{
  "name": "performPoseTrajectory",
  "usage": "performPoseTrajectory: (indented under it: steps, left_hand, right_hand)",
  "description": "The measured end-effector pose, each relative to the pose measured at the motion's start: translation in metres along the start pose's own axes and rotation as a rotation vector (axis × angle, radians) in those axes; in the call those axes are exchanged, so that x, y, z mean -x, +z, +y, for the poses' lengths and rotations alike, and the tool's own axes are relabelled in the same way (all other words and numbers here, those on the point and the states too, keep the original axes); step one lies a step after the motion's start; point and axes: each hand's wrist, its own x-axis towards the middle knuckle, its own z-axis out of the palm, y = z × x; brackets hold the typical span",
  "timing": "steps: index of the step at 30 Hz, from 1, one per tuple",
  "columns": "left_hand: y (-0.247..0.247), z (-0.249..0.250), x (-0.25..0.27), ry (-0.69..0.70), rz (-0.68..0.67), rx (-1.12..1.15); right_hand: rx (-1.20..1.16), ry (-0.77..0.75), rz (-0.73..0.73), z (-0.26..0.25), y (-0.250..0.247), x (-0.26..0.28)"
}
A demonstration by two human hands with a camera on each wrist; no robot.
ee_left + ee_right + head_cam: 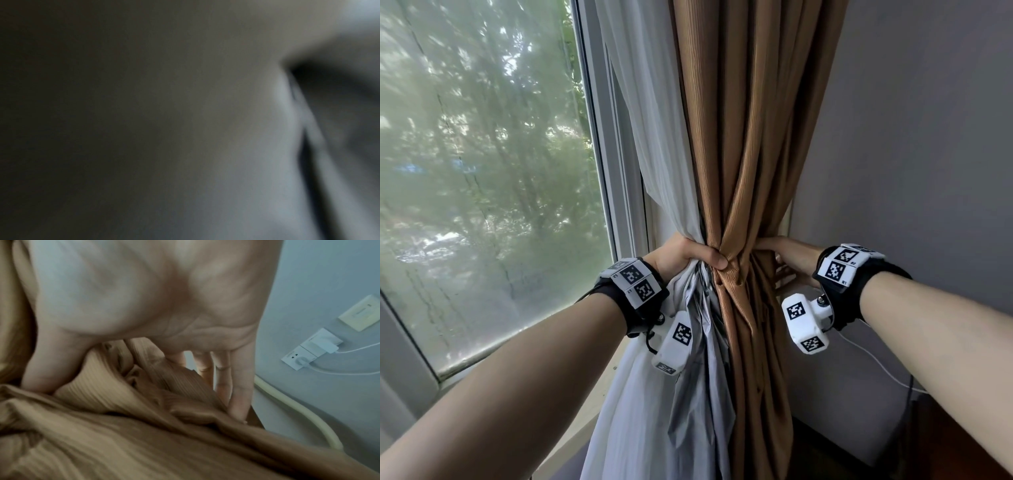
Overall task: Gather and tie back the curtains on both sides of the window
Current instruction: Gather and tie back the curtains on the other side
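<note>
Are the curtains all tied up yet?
Not yet. The brown curtain and white sheer curtain are bunched together. The left hand grips the bunch; the right hand reaches behind it. No tie shows, and the other side is out of view.

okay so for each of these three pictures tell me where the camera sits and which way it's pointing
Head: worn on the head, looking forward and down at the window; both forearms, left hand gripping the bunched brown curtain and white curtain, right hand behind the bundle.
Left wrist: pressed close to something; dark blur, nothing identifiable.
Right wrist: along the palm; right hand, straight fingers, wall sockets.
Shared: head and right wrist both show the brown curtain.
</note>
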Motion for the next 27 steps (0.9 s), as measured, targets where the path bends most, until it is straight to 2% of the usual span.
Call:
performPoseTrajectory:
  steps: [3,6,10,13,22,27]
  left_hand:
    - [0.002,0.002,0.001,0.006,-0.004,-0.002]
    - [0.003,0.002,0.000,-0.006,-0.001,-0.003]
    - [0.005,-0.001,-0.005,-0.018,0.047,-0.020]
    - [0.005,-0.001,-0.006,-0.008,0.072,0.013]
    - [0.008,-0.006,-0.013,0.004,0.058,0.059]
    - [0.004,-0.007,-0.018,-0.031,0.004,0.023]
  right_hand:
    - [0.015,-0.020,-0.003,-0.004,-0.001,0.004]
    - [-0.049,-0.129,-0.031,-0.006,0.001,0.005]
    - [-0.226,-0.254,0.071,-0.010,0.002,-0.006]
    - [-0.217,-0.324,0.079,-0.020,0.010,-0.010]
    - [-0.143,-0.367,0.006,-0.026,0.014,-0.005]
    - [-0.174,-0.345,-0.123,-0.024,0.008,-0.004]
